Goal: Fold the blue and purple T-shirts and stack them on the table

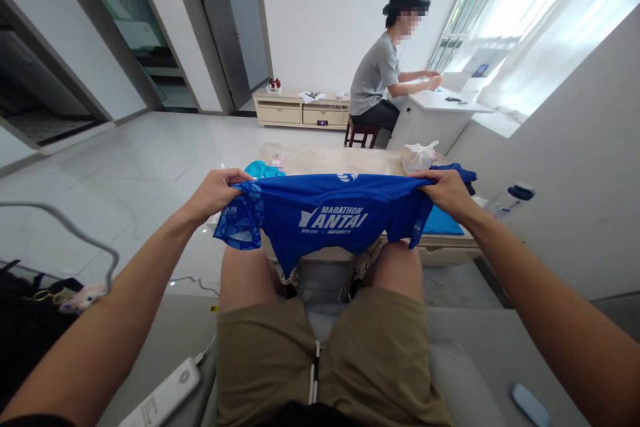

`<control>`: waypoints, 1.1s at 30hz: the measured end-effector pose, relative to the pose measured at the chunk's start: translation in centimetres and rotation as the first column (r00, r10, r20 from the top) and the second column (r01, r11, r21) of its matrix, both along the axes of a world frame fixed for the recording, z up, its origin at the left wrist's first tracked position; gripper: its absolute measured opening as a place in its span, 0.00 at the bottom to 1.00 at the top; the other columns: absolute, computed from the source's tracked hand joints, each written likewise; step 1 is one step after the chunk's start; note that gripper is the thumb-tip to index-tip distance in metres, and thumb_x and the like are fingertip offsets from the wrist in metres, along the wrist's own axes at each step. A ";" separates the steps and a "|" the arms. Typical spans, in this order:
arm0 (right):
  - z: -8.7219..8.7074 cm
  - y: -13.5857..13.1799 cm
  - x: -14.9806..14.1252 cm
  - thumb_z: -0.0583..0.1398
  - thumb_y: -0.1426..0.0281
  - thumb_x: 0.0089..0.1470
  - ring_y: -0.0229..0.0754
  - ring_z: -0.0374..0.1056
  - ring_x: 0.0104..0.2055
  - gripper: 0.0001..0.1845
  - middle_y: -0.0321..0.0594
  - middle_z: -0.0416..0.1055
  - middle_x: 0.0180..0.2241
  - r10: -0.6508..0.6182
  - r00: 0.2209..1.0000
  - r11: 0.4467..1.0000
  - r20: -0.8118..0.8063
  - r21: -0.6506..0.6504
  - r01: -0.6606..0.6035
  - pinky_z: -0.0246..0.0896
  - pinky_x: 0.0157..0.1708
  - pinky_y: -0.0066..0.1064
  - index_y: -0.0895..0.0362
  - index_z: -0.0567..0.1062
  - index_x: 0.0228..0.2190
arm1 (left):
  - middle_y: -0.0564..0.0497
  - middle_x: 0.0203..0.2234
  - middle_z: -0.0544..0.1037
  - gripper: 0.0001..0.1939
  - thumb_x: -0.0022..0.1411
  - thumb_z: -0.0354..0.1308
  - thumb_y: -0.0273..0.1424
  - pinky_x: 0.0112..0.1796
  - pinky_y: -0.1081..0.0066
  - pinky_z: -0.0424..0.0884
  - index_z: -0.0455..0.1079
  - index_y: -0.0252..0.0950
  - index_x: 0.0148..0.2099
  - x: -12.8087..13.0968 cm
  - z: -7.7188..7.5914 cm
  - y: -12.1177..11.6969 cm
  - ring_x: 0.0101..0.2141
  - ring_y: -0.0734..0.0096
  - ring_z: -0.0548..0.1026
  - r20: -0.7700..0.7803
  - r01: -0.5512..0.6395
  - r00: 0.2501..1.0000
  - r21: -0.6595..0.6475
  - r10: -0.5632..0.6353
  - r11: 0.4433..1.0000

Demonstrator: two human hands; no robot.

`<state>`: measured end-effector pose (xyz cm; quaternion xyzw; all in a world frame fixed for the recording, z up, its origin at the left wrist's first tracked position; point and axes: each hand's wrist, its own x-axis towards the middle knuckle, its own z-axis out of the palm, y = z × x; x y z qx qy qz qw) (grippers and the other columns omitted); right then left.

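Note:
A blue T-shirt (330, 203) with white "MARATHON YANTAI" lettering hangs stretched between my two hands, above my knees. My left hand (217, 195) pinches its upper edge near the patterned sleeve on the left. On the other side, my right hand (447, 190) grips the upper edge by the right sleeve. The shirt's lower edge droops unevenly, lowest at the left of centre. Behind it, a turquoise cloth (263, 169) partly shows on the low table (320, 159). Close to my right hand lie a dark blue folded cloth (460, 173) and a bright blue folded cloth (443, 223).
A white plastic bag (419, 156) sits on the table, with a clear bottle (510, 199) at its right. A white power bank (165, 393) with a cable lies on the sofa (480, 333). Another person (377, 73) sits at a white desk (440, 103) near the window.

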<state>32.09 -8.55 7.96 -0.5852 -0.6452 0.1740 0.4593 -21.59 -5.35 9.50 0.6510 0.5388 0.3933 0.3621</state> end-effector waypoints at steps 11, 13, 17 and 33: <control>-0.7 0.8 -2.6 0.75 0.42 0.47 0.51 0.80 0.33 0.29 0.45 0.84 0.30 -0.104 0.932 0.962 -0.348 -0.274 0.006 0.79 0.34 0.39 0.56 0.86 0.31 | 0.40 0.27 0.85 0.41 0.43 0.71 0.72 0.25 0.67 0.77 0.81 0.35 0.31 -0.7 -0.8 0.7 0.25 0.59 0.81 0.089 0.012 0.996 -0.256 0.011 0.967; -0.5 0.6 -2.8 0.75 0.40 0.46 0.50 0.80 0.33 0.31 0.43 0.84 0.31 -0.092 0.933 0.974 -0.348 -0.226 0.012 0.79 0.35 0.39 0.55 0.86 0.32 | 0.41 0.26 0.85 0.41 0.44 0.70 0.73 0.25 0.67 0.77 0.80 0.35 0.31 -1.0 -0.6 0.4 0.24 0.59 0.81 0.079 -0.005 0.997 -0.237 0.025 0.972; -0.4 -0.1 -4.0 0.73 0.38 0.47 0.51 0.80 0.38 0.32 0.40 0.85 0.34 -0.008 0.959 0.993 -0.284 -0.112 -0.025 0.78 0.39 0.38 0.54 0.86 0.37 | 0.44 0.29 0.86 0.42 0.45 0.71 0.70 0.29 0.66 0.80 0.83 0.36 0.41 0.4 -0.9 -0.4 0.30 0.56 0.83 0.024 -0.002 1.000 -0.154 0.006 0.988; -0.7 -2.1 -8.1 0.68 0.43 0.58 0.52 0.79 0.41 0.25 0.40 0.85 0.36 0.227 0.973 0.968 0.037 -0.121 -0.221 0.74 0.42 0.39 0.53 0.88 0.36 | 0.49 0.25 0.81 0.32 0.54 0.69 0.64 0.29 0.69 0.73 0.81 0.37 0.30 6.9 -0.4 -0.2 0.29 0.62 0.77 -0.154 0.262 0.953 -0.012 -0.261 0.965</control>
